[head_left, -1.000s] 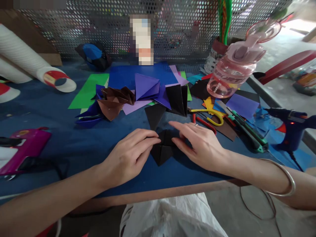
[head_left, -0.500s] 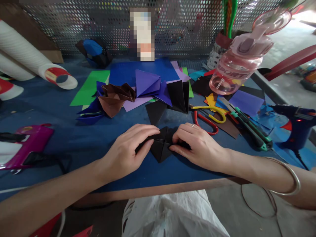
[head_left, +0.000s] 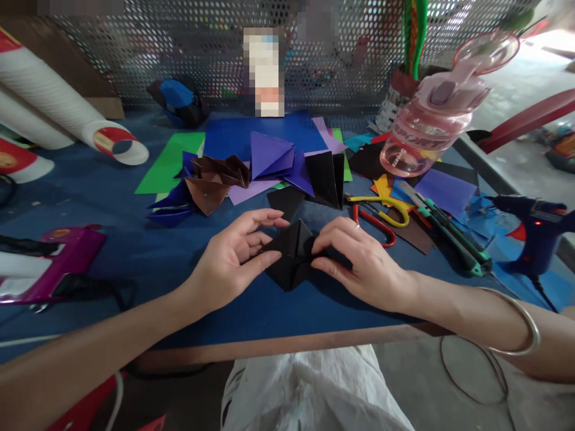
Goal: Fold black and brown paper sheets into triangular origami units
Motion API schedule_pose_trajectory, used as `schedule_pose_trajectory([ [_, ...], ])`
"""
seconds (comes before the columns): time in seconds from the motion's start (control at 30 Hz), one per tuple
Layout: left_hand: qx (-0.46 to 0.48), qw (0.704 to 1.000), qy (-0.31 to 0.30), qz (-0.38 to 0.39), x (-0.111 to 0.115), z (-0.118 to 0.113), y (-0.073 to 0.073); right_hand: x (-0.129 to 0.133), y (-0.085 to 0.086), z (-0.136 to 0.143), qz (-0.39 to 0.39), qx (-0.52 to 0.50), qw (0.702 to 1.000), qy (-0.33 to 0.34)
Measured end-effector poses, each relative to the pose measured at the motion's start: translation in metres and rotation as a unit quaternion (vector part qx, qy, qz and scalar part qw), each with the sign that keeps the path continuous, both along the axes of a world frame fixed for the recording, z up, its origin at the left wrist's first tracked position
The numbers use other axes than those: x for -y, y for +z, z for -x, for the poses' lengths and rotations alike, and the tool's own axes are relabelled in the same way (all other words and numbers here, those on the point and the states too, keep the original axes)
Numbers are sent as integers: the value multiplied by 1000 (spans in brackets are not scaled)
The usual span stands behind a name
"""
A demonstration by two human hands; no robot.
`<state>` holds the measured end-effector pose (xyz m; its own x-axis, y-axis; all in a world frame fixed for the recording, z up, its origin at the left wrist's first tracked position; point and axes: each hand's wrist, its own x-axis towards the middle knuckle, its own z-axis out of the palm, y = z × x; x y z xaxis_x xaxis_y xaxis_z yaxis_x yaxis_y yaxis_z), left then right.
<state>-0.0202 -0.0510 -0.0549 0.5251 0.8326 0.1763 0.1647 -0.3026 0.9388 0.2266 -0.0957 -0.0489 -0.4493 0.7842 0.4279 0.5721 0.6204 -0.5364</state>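
Note:
A folded black paper piece (head_left: 291, 254), diamond-shaped with creases down its middle, lies between my hands near the table's front edge. My left hand (head_left: 236, 251) is at its left side, fingers apart, with the thumb tip touching the paper. My right hand (head_left: 362, 257) pinches the right corner, its fingers curled and a ring on one. Just behind the piece lies a flat black paper (head_left: 286, 202). Beyond it stand folded black (head_left: 321, 176), purple (head_left: 269, 157) and brown (head_left: 209, 194) paper pieces.
Scissors with yellow and red handles (head_left: 395, 212), a green cutter (head_left: 453, 236) and a dark blue glue gun (head_left: 541, 230) lie to the right. A pink bottle (head_left: 426, 131) stands behind them. At the left are a magenta device (head_left: 85, 257) and stacked paper cups (head_left: 67, 99).
My left hand's fingers have opened and lifted from the black paper's left side, which now shows more. My right hand stays at the right corner. The view has shifted slightly.

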Motion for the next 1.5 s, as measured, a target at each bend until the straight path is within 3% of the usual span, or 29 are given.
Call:
schedule_pose_trajectory([
  [0.1,9,1000,13,-25,-3,1,-2,-1,3,0,36,-47,997,-48],
  [0.27,-2,998,47,-32,-5,1,-2,-4,4,4,140,-20,989,-31],
  [0.37,3,1000,18,-3,-4,-1,0,-5,4,7,149,-21,987,-47],
  [0.57,-6,999,-36,31,1,-3,0,-6,3,7,220,-146,962,-66],
  [0.7,-24,999,-34,24,4,-2,5,-5,1,7,196,-152,968,-50],
  [0.9,-24,993,6,116,2,-6,15,-4,-1,6,106,-106,988,-27],
  [1.03,-32,993,11,114,1,-11,15,-3,-1,6,96,-98,990,-27],
  [1.23,-12,993,76,89,0,-13,18,-2,-1,7,116,-86,989,-31],
  [1.5,-41,986,31,159,4,-8,18,-2,2,7,119,-93,988,-27],
])
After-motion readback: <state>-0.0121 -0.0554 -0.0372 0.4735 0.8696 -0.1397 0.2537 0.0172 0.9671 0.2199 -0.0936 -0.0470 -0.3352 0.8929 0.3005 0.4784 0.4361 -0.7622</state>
